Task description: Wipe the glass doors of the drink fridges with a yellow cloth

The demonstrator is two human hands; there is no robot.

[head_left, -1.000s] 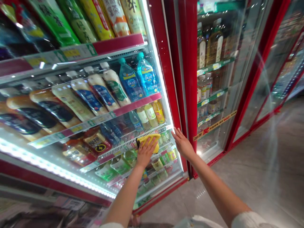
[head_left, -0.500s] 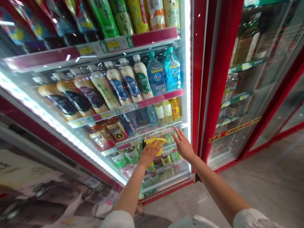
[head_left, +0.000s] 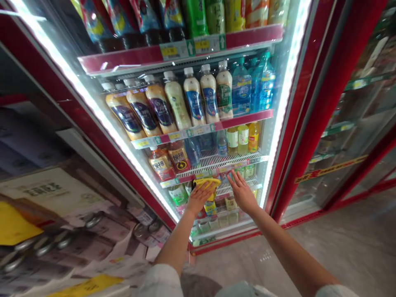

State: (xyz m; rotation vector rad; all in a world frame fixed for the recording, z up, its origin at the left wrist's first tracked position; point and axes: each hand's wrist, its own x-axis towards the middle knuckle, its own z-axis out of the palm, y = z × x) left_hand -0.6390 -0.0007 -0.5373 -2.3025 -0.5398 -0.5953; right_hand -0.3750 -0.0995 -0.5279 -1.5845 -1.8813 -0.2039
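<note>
My left hand (head_left: 199, 197) lies over a folded yellow cloth (head_left: 208, 181) and presses it near the front of a lower shelf, with a dark edge showing at the cloth's left. My right hand (head_left: 243, 194) has its fingers stretched out and holds nothing. Its fingertips are by the front strip of the same lower shelf, right of the cloth. Both hands are in front of a lit drinks cooler (head_left: 200, 130) with rows of bottles. Whether glass lies between the hands and the shelves is hard to tell.
Bright light strips (head_left: 286, 95) line the cooler's sides. Red-framed cooler doors (head_left: 334, 107) stand on the right. Stacked packs of cans (head_left: 102, 227) and a printed box (head_left: 34, 187) are at the lower left. Grey floor (head_left: 247, 264) shows below.
The view has swung left, so the cooler appears farther right and more upright. My left hand stays on the cloth, and my right hand remains spread beside it.
</note>
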